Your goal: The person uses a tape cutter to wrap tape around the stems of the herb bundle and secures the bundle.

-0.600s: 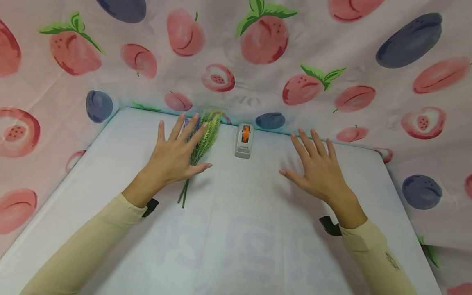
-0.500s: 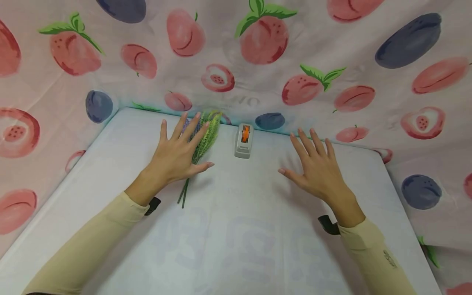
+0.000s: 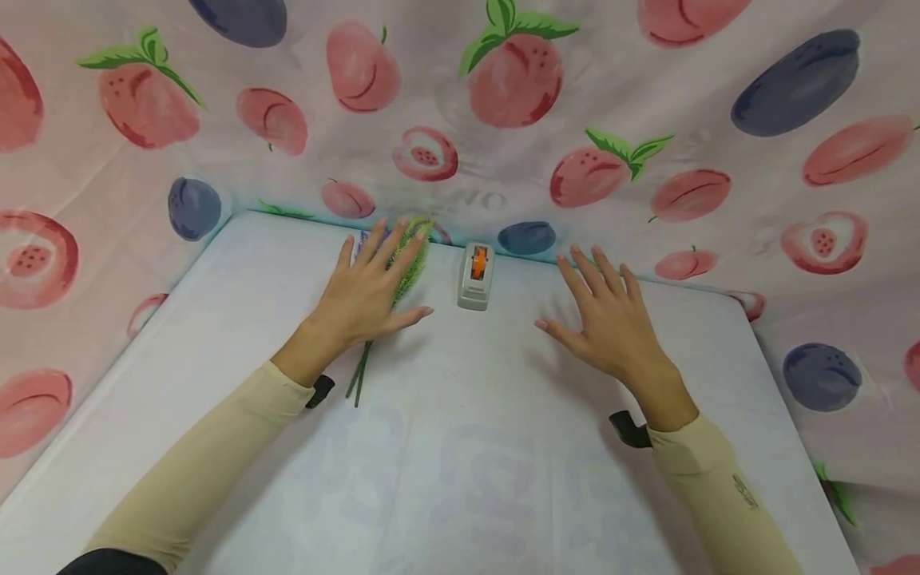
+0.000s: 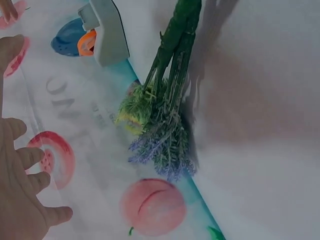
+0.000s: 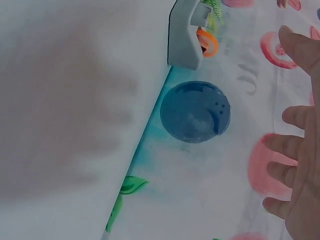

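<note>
My left hand [image 3: 359, 299] is spread above a bunch of artificial flowers [image 3: 411, 275], covering part of it in the head view. The bunch has purple lavender heads [image 4: 165, 152], yellow-green sprigs and dark green stems [image 4: 182, 35]. My right hand [image 3: 611, 323] hovers with fingers apart over the right half of the table, holding nothing. Between the hands, near the back edge, stands a grey tape dispenser [image 3: 475, 277] with an orange roll [image 5: 207, 43] in it. Both hands show at the edges of their wrist views with fingers extended.
The white table [image 3: 460, 479] meets a hanging pink cloth [image 3: 287, 168] printed with peaches and dark plums at its back and sides. Dark wrist mounts [image 3: 321, 391] stick out below both forearms. Beige sleeves cover the arms.
My left hand has shifted right and slightly up, hiding more of the flowers. My right hand has drifted a little left and up. The flowers and tape dispenser stay in place.
</note>
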Demonstrator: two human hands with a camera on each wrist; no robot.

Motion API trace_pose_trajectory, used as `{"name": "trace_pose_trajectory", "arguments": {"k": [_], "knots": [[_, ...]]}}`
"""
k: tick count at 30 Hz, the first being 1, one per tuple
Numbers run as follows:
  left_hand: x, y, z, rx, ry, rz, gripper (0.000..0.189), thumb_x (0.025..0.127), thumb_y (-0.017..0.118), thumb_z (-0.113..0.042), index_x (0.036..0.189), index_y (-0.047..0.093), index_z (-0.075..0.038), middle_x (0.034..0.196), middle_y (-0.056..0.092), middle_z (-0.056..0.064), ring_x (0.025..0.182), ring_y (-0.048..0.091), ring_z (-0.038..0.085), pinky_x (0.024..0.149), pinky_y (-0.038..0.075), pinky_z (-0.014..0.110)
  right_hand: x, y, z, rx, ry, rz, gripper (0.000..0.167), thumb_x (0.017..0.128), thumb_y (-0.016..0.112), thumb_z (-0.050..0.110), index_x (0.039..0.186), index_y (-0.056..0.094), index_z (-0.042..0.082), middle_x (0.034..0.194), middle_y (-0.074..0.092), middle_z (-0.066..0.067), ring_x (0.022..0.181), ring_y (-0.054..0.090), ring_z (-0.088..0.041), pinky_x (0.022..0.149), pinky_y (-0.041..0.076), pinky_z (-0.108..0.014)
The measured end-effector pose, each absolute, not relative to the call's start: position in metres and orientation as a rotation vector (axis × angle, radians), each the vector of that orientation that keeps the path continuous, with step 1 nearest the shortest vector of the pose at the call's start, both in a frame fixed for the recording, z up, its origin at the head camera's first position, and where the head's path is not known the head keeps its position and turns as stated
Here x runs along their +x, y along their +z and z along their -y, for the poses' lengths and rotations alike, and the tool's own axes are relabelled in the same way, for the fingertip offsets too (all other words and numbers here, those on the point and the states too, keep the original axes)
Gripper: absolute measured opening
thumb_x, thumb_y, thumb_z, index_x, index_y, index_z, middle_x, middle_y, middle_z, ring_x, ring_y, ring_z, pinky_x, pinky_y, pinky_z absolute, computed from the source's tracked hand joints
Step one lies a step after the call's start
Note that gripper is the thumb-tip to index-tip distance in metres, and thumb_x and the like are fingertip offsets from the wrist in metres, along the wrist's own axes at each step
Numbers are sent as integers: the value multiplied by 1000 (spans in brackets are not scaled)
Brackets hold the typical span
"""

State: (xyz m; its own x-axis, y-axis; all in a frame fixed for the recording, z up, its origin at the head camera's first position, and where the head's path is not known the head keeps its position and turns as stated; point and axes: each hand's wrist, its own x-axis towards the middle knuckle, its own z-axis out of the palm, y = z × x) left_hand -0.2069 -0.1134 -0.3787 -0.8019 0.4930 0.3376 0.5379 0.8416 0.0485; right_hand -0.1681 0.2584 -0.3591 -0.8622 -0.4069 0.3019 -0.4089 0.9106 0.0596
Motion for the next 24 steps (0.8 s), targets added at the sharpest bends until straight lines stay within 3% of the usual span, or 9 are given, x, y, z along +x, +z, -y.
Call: {"name": "trace_pose_trajectory", "arguments": {"k": [7, 16, 24], "knots": [[-218, -383, 104, -823, -252, 2666, 101, 88, 60, -69, 164, 20, -16, 169, 16, 12, 155, 17, 36, 118, 23, 64, -179, -361, -253, 656, 102, 2677, 94, 85, 71, 59, 158, 37, 10, 158, 41, -16, 148, 32, -37, 116, 27, -62], [-229, -393, 93, -853, -360, 2571, 93, 92, 69, -53, 162, 25, -10, 160, 34, 21, 144, 37, 41, 117, 32, 56, -189, -363, -249, 674, 337, 2618, 69, 88, 80, 34, 144, 55, 3, 141, 58, -19, 132, 53, -38, 109, 41, -57], [-238, -397, 83, -787, -624, 2632, 81, 95, 70, -42, 159, 31, -12, 150, 44, 20, 135, 45, 39, 108, 44, 53, -196, -363, -245, 635, 470, 2635, 54, 90, 79, 26, 137, 61, 4, 126, 67, -15, 119, 61, -34, 99, 51, -52]]}}
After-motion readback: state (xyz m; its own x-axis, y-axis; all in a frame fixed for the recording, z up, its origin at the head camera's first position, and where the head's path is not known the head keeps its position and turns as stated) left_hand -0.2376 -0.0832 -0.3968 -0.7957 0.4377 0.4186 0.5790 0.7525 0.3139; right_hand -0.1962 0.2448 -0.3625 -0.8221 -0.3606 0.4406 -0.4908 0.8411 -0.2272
